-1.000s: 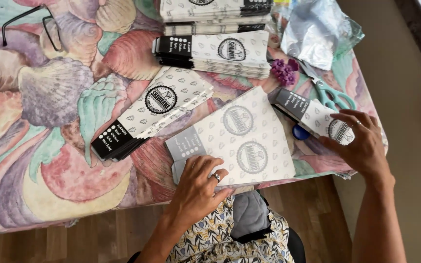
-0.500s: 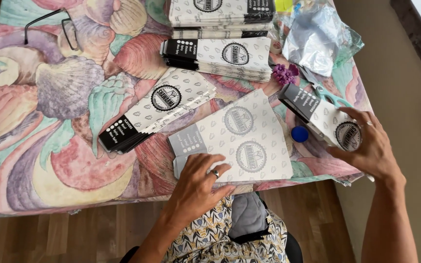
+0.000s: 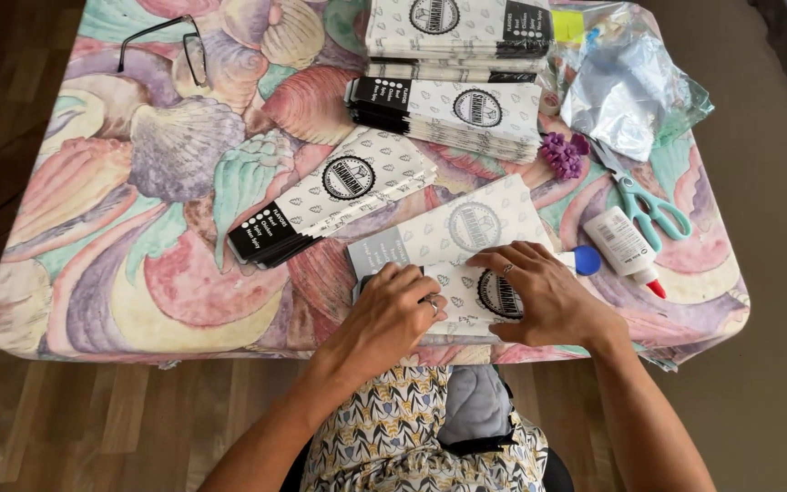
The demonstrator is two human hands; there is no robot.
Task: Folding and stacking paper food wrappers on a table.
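Note:
Both of my hands press on a white patterned paper bag (image 3: 466,287) that lies at the table's near edge. It rests on top of a second flat bag (image 3: 471,223) with a round black emblem. My left hand (image 3: 389,314) curls its fingers over the bag's left end, a ring on one finger. My right hand (image 3: 548,296) lies flat over the bag's right part and half covers its round emblem.
A fanned pile of like bags (image 3: 334,196) lies to the left, and two stacks (image 3: 453,109) stand further back. To the right are a glue bottle (image 3: 626,244), its blue cap (image 3: 587,261), scissors (image 3: 649,205), a purple flower (image 3: 565,153) and a plastic bag (image 3: 626,87). Glasses (image 3: 170,46) sit far left on the shell-print tablecloth (image 3: 138,182).
My right hand has carried a bag from the table's right edge leftward onto the flat bag. My left hand has shifted right onto it, and the glue bottle is now uncovered.

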